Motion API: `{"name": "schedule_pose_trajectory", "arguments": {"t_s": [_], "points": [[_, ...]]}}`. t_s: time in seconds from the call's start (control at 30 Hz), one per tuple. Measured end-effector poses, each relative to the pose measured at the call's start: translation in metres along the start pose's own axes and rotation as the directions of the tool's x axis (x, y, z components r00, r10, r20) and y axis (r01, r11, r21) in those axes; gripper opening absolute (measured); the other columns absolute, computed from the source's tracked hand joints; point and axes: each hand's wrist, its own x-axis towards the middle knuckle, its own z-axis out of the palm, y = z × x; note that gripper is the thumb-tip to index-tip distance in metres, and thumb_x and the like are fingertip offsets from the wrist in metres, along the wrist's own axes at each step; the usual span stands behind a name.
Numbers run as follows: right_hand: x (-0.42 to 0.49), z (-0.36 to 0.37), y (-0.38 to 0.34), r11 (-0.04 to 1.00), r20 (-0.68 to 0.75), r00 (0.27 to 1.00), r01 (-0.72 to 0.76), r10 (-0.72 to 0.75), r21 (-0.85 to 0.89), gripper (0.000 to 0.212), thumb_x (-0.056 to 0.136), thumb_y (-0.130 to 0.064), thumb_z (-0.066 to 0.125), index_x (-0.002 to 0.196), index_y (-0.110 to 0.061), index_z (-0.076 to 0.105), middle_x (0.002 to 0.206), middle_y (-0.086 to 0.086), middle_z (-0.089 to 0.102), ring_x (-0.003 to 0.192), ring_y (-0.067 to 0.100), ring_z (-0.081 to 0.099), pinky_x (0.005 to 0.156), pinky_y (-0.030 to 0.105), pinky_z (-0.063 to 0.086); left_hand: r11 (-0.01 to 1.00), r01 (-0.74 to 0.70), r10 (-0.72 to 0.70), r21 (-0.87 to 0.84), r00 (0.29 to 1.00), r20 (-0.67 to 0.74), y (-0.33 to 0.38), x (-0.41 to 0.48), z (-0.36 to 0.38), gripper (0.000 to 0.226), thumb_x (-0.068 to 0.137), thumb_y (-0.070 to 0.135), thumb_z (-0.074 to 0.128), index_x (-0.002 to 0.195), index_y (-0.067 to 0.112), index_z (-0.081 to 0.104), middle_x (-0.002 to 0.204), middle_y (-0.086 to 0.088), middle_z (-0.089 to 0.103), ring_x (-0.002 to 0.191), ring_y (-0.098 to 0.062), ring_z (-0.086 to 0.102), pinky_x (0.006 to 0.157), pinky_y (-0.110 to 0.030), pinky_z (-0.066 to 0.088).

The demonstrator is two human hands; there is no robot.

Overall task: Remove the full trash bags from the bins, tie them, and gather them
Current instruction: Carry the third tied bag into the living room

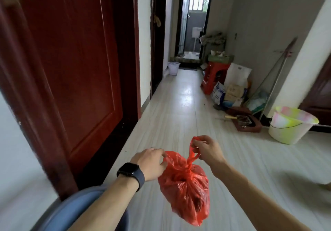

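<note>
- Rounded blue-grey plastic bin, nearest, bottom left, only part of the rim in frame, under the left forearm; can't tell what is inside.
- Thin red plastic trash bag, full and bulging, hangs in the air between both hands, just right of the bin and off the pale tiled floor.
- Left hand, black smartwatch on the wrist, fingertips pinching the left ear of the bag mouth.
- Right hand, a bit higher and farther, thumb and fingers pinching the right handle loop, pulled up taut.
- Neck of the bag looks gathered and twisted under the right-hand loop; can't tell if a knot is already set.
- Step in hand, as I judge it: tying. To do it well, keep both ears taut, cross them close to the neck, and pull outward evenly so the thin film doesn't tear. Keep the load hanging straight so nothing spills.
- Yellow-and-white plastic bucket, mid right, by the wall.
- Dark red wooden door, left side, closed.
- Red plastic stool with sacks and boxes beside it, far right.
- White mesh waste basket, far left down the corridor, well apart from the hands; probably another bin to check, contents not visible.
</note>
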Motion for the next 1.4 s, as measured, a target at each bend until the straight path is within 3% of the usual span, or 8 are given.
{"name": "schedule_pose_trajectory", "arguments": {"t_s": [0.23,0.37,0.47,0.73,0.9,1.03,1.23,1.4], "points": [[0.078,0.006,-0.036,0.997,-0.067,0.995,0.074,-0.075,-0.015,0.012,0.089,-0.01,0.059,0.092,-0.009,0.07,0.076,0.003,0.069,0.061,0.015,0.058,0.055,0.027,0.044,0.991,0.093,-0.087,0.097,0.994,-0.063,-0.015,0.063,-0.004,0.038,0.096,0.046,0.043,0.131,0.034,0.051,0.136,0.002,0.053,0.12,-0.022,0.055,0.089,-0.036,0.045],[0.116,0.008,-0.009,0.976,0.055,0.996,0.076,-0.067,-0.202,0.011,0.086,-0.014,0.062,0.082,-0.013,0.072,0.08,0.008,0.074,0.058,0.012,0.061,0.053,0.026,0.047,0.986,0.098,-0.093,0.133,0.995,-0.047,-0.023,0.117,0.02,0.036,0.096,0.042,0.043,0.13,0.033,0.053,0.133,0.001,0.054,0.12,-0.022,0.054,0.09,-0.036,0.044],[0.145,0.012,0.01,0.951,0.094,0.994,0.087,-0.062,-0.296,0.01,0.083,-0.017,0.064,0.078,-0.018,0.072,0.081,0.003,0.075,0.072,0.019,0.066,0.071,0.038,0.057,0.982,0.107,-0.107,0.154,0.994,-0.008,-0.032,0.162,0.035,0.036,0.096,0.04,0.043,0.13,0.033,0.052,0.133,0.001,0.054,0.121,-0.022,0.053,0.092,-0.038,0.043],[0.178,0.02,0.017,0.974,0.048,0.997,-0.045,0.057,-0.223,0.009,0.08,-0.024,0.062,0.082,-0.023,0.071,0.071,-0.008,0.072,0.073,0.016,0.069,0.071,0.04,0.056,0.977,0.061,-0.093,0.206,0.984,0.15,-0.011,0.231,0.015,0.037,0.095,0.04,0.045,0.13,0.033,0.054,0.136,0.001,0.055,0.124,-0.023,0.051,0.099,-0.041,0.041],[0.174,-0.04,-0.077,0.943,0.079,0.99,-0.087,0.119,-0.323,0.008,0.083,-0.026,0.059,0.082,-0.025,0.067,0.074,-0.007,0.071,0.072,0.013,0.068,0.06,0.029,0.05,0.972,0.022,-0.082,0.232,0.965,0.249,0.031,0.234,-0.089,0.038,0.095,0.042,0.046,0.131,0.033,0.053,0.133,0.0,0.056,0.122,-0.022,0.053,0.095,-0.038,0.042],[0.169,-0.11,-0.209,0.926,0.091,0.989,-0.079,0.121,-0.37,0.008,0.081,-0.026,0.059,0.081,-0.026,0.068,0.075,-0.006,0.072,0.072,0.015,0.067,0.062,0.03,0.05,0.978,0.008,-0.064,0.207,0.961,0.268,0.097,0.249,-0.217,0.036,0.095,0.043,0.046,0.128,0.033,0.055,0.132,0.003,0.058,0.119,-0.021,0.056,0.093,-0.037,0.042],[0.158,-0.245,-0.418,0.916,-0.027,0.998,-0.067,0.061,-0.395,0.012,0.079,-0.028,0.057,0.082,-0.025,0.069,0.081,-0.004,0.073,0.081,0.019,0.069,0.077,0.041,0.058,0.993,-0.093,0.067,0.07,0.948,0.312,0.238,0.274,-0.407,0.035,0.095,0.042,0.045,0.127,0.034,0.056,0.128,0.006,0.062,0.114,-0.019,0.059,0.094,-0.037,0.049],[0.156,-0.361,-0.532,0.889,-0.175,0.984,-0.059,-0.025,-0.454,0.009,0.081,-0.029,0.059,0.074,-0.029,0.065,0.071,-0.006,0.07,0.074,0.018,0.068,0.071,0.036,0.056,0.968,-0.25,0.239,0.005,0.933,0.27,0.361,0.294,-0.511,0.032,0.095,0.04,0.045,0.125,0.037,0.057,0.126,0.008,0.064,0.113,-0.019,0.06,0.093,-0.036,0.049]]}}
